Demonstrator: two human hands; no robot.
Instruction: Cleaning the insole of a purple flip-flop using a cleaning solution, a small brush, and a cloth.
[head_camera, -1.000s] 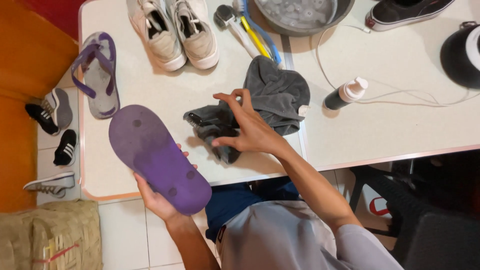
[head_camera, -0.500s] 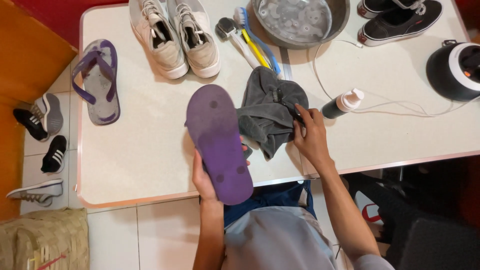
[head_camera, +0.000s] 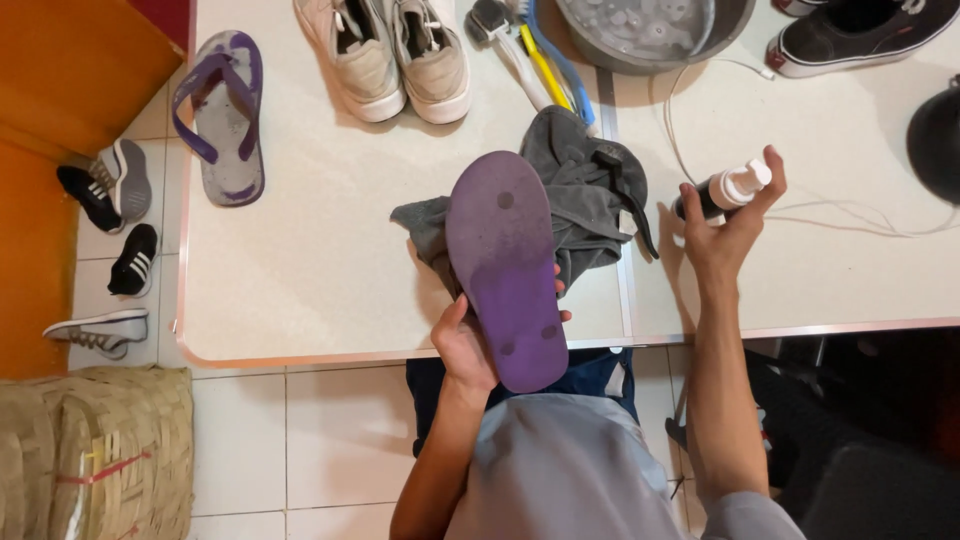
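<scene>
- Head view looks down on a white bench (head_camera: 330, 280) that fills most of the frame, with a tiled floor and a woven basket (head_camera: 95, 455) at lower left.
- Round grey basin (head_camera: 650, 30) sits at the bench's far edge, holding water.
- Pair of pale sneakers (head_camera: 395, 55) stands side by side near the far edge, left of the basin; a dark sneaker (head_camera: 860, 35) lies to the basin's right.
- Purple flip-flop sole (head_camera: 508, 265) is held sole-up over the bench's near edge, its toe end overlapping a crumpled grey cloth (head_camera: 585, 190).
- Second flip-flop (head_camera: 222, 115), straps up, lies well apart on the bench's left side.
- Left hand (head_camera: 470, 345) grips the purple sole from beneath near its heel; the thumb and fingertips curl round its edges.
- Right hand (head_camera: 725, 235) is raised just right of the cloth, its fingers closed round a small spray bottle (head_camera: 722, 192) with a dark body and white top.
- Brushes (head_camera: 530, 50) with blue and yellow handles lie between sneakers and basin.
</scene>
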